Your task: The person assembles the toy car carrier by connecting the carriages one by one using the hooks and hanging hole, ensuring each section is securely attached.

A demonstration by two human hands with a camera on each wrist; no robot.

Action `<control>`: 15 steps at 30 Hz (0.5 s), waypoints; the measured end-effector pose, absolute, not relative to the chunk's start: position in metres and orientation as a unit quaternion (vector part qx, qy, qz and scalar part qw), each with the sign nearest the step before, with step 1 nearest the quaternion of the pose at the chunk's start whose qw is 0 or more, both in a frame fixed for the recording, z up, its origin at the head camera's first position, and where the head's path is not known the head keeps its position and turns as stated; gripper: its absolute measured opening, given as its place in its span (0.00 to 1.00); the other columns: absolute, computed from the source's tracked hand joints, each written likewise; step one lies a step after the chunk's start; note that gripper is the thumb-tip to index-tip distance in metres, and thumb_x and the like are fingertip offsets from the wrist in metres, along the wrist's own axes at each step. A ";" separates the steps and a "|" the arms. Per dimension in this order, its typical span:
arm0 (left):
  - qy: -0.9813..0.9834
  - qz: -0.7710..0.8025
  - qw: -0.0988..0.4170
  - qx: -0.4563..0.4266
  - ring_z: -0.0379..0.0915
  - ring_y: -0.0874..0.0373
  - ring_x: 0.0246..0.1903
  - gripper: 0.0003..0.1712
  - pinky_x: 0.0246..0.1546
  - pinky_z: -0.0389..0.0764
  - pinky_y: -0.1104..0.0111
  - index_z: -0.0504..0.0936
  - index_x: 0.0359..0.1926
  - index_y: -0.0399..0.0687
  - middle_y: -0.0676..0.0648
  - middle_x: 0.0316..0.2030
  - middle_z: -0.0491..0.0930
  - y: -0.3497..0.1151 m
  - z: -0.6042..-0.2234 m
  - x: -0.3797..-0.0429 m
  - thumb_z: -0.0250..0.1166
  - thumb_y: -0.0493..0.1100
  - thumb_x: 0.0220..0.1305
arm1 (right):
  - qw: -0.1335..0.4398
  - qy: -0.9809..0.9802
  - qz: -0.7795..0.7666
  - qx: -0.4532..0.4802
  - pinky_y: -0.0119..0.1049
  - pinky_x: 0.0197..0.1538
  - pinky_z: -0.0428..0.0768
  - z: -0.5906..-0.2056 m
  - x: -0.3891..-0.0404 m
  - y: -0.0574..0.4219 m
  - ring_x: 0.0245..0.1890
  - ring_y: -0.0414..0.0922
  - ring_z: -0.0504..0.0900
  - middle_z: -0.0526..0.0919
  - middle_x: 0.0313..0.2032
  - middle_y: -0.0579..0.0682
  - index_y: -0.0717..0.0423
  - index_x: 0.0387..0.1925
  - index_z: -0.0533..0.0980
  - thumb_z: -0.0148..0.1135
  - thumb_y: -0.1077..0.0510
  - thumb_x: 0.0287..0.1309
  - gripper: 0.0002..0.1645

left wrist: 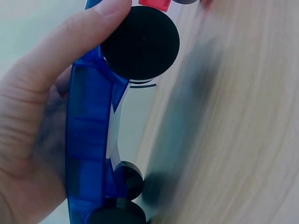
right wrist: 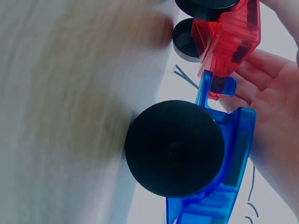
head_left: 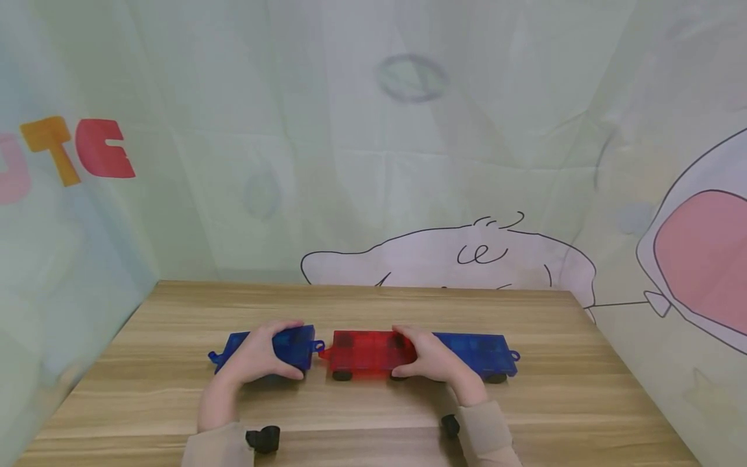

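Note:
My left hand (head_left: 261, 355) holds a translucent blue toy wagon (head_left: 297, 344) with black wheels, thumb at the near side and fingers over the far side. In the left wrist view this blue wagon (left wrist: 86, 140) is tilted and raised slightly over its shadow. A red toy wagon (head_left: 364, 351) stands in the middle, its right end gripped by my right hand (head_left: 434, 358). Behind that hand, a second blue wagon (head_left: 483, 353) is hitched to the red one, as the right wrist view shows. The left wagon's ring meets the red hook (head_left: 325, 353); I cannot tell whether they are linked.
The wagons are on a wood-grain table (head_left: 362, 415). A printed curtain (head_left: 362, 162) hangs behind and beside it. Black wrist cameras, such as the left one (head_left: 265, 439), sit close above the tabletop by each sleeve.

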State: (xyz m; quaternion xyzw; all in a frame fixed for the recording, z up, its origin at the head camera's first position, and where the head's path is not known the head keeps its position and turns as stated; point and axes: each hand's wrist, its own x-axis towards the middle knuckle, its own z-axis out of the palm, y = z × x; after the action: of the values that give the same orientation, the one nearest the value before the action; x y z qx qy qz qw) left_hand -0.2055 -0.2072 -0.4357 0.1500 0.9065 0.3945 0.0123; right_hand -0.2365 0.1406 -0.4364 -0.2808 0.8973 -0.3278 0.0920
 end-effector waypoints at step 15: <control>0.911 0.385 0.018 0.146 0.63 0.31 0.64 0.54 0.60 0.66 0.36 0.71 0.65 0.39 0.32 0.64 0.71 -0.205 -0.435 -0.205 0.83 0.52 0.36 | 0.091 0.895 -0.327 -0.287 0.56 0.68 0.67 -0.436 -0.236 0.141 0.67 0.57 0.69 0.70 0.66 0.62 0.66 0.68 0.64 0.74 0.53 0.48 0.49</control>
State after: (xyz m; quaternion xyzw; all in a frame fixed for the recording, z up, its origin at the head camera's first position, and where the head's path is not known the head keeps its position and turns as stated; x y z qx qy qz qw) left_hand -0.2055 -0.2052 -0.4353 0.1457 0.9111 0.3852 0.0180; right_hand -0.2360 0.1412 -0.4360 -0.2873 0.8955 -0.3275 0.0915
